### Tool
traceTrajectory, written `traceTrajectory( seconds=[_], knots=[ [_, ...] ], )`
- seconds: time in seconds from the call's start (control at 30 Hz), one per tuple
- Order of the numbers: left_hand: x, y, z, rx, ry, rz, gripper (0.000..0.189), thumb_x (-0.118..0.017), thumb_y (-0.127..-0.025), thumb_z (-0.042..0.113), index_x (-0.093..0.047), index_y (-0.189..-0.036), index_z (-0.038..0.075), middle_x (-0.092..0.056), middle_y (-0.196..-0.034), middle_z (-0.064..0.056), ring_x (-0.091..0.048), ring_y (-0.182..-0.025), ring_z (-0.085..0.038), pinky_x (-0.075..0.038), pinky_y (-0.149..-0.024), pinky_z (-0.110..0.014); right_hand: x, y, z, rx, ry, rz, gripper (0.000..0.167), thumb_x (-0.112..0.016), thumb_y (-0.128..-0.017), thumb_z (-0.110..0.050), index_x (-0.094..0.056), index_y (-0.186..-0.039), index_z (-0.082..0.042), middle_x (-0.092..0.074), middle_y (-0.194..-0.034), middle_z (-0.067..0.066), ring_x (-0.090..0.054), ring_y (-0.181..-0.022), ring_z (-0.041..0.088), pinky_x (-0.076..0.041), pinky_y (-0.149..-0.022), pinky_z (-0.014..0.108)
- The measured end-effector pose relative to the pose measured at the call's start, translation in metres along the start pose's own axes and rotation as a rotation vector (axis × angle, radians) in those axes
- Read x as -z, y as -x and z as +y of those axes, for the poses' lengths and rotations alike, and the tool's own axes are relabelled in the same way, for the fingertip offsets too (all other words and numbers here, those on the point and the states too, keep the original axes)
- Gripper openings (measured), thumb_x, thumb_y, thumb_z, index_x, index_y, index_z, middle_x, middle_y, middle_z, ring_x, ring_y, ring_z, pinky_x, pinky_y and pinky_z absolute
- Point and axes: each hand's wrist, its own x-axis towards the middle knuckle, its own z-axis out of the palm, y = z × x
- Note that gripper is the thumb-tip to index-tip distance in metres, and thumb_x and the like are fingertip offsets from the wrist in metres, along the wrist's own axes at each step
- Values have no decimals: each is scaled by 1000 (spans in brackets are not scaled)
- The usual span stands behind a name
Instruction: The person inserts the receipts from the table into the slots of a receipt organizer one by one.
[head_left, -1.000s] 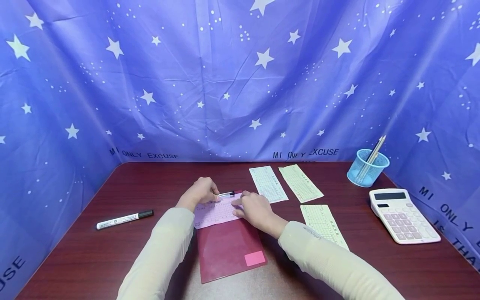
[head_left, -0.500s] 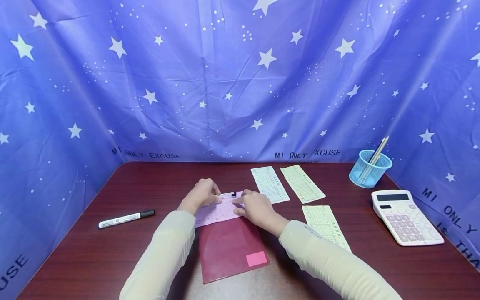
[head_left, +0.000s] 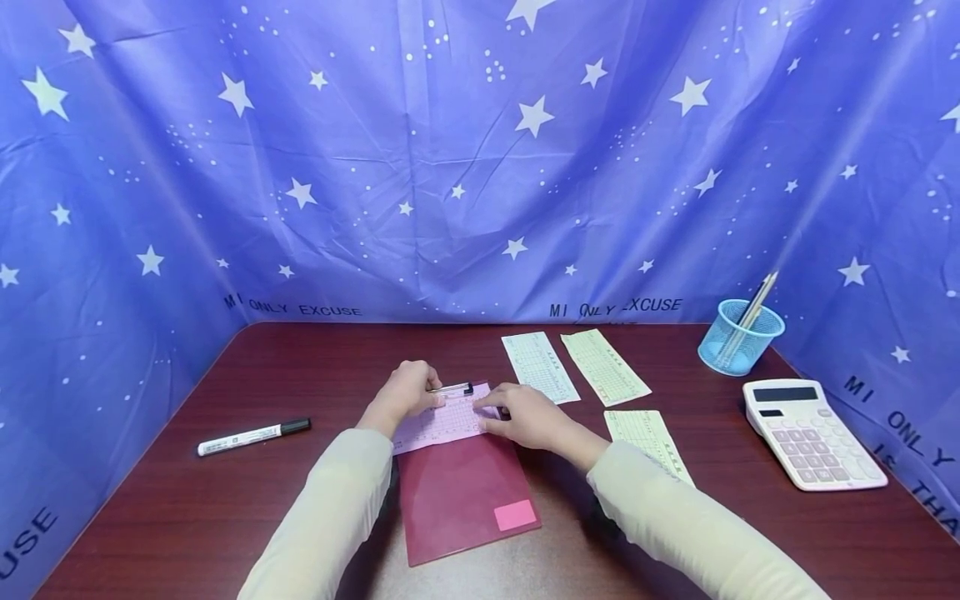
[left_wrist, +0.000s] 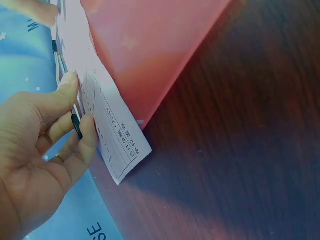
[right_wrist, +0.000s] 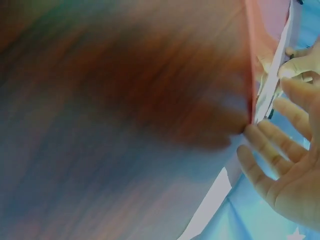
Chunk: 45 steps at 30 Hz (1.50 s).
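Note:
A dark red clipboard (head_left: 461,500) lies on the table, with a pink printed form (head_left: 450,423) across its upper part. My left hand (head_left: 405,392) grips the metal clip (head_left: 456,389) at the board's top. In the left wrist view, the thumb presses the clip's wire and curled fingers sit by its black tip (left_wrist: 76,126). The form's near-left corner sticks out past the board's edge there. My right hand (head_left: 525,417) touches the form's right side with extended fingers. In the right wrist view, its spread fingers (right_wrist: 270,150) are beside the board's edge.
A white slip (head_left: 542,367) and two yellow slips (head_left: 606,367) lie right of the board, one partly behind the right sleeve. A marker (head_left: 253,437) lies at left. At right are a calculator (head_left: 813,433) and a blue mesh pen cup (head_left: 738,337). A starry curtain (head_left: 480,167) stands behind.
My right hand has shifted slightly right, uncovering more of the pink form. The left hand keeps its grip on the clip.

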Motion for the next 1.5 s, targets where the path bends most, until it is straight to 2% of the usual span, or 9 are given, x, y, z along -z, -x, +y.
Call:
traceTrajectory(
  seconds=[0.17, 0.3, 0.43, 0.57, 0.7, 0.93, 1.1, 1.33, 1.5],
  knots=[
    [-1, 1, -1, -35, -18, 5, 14, -85, -81, 10, -74, -89, 4, -67, -83, -5, -61, -80, -22, -53, -83, -42, -1, 5, 1, 17, 36, -48, 30, -72, -95, -21, -74, -122, -9, -67, -124, 17, -63, -118, 33, -49, -100, 48],
    [1, 2, -1, -37, -36, -8, 14, -83, -83, 10, -72, -89, 4, -67, -87, -6, -59, -81, -22, -52, -84, -42, -1, 6, 1, 15, 35, -65, 32, -72, -96, -22, -73, -124, -8, -66, -128, 18, -61, -122, 35, -47, -102, 49],
    [2, 3, -2, -28, -40, -10, 15, -83, -82, 10, -71, -88, 4, -66, -87, -6, -58, -82, -22, -52, -84, -42, 0, 6, 5, 39, -27, -51, 31, -70, -96, -21, -73, -123, -6, -67, -125, 17, -62, -119, 33, -47, -102, 47],
    [2, 3, -2, -25, -39, -6, 15, -84, -82, 9, -71, -87, 4, -66, -88, -7, -60, -83, -23, -52, -85, -42, 7, 11, 12, 19, -152, -4, 28, -71, -96, -19, -73, -120, -5, -72, -116, 10, -67, -106, 25, -51, -94, 43],
    [0, 3, -2, -28, -37, 4, 15, -84, -81, 8, -70, -85, 4, -67, -89, -8, -63, -86, -26, -52, -86, -43, 22, 21, 21, -46, -294, 50, 29, -72, -94, -20, -73, -119, -4, -73, -109, 7, -68, -97, 22, -54, -86, 40],
    [0, 2, 0, -36, -39, 11, 16, -85, -80, 9, -71, -85, 4, -68, -90, -9, -65, -88, -28, -53, -87, -45, 51, 53, 41, -179, -462, 126, 36, -74, -93, -20, -71, -122, 1, -72, -117, 16, -69, -98, 22, -53, -85, 35],
    [1, 3, 1, -15, -34, 9, 15, -85, -80, 8, -72, -87, 4, -69, -90, -9, -65, -87, -28, -53, -86, -44, 69, 84, 54, -310, -481, 158, 37, -75, -93, -24, -71, -123, -2, -71, -119, 15, -68, -101, 20, -53, -85, 31],
    [0, 2, 1, 8, -17, 5, 16, -85, -80, 8, -72, -89, 3, -70, -90, -9, -64, -86, -27, -53, -86, -44, 84, 127, 67, -421, -566, 214, 44, -75, -93, -20, -65, -127, 7, -72, -115, 18, -68, -97, 11, -54, -82, 25],
    [-3, 0, 2, 12, -12, 4, 17, -86, -80, 9, -72, -89, 4, -70, -91, -8, -64, -89, -27, -53, -87, -43, 86, 156, 78, -538, -471, 206, 48, -77, -92, -26, -66, -125, 7, -73, -106, 12, -67, -93, 10, -53, -77, 24]
  ],
)
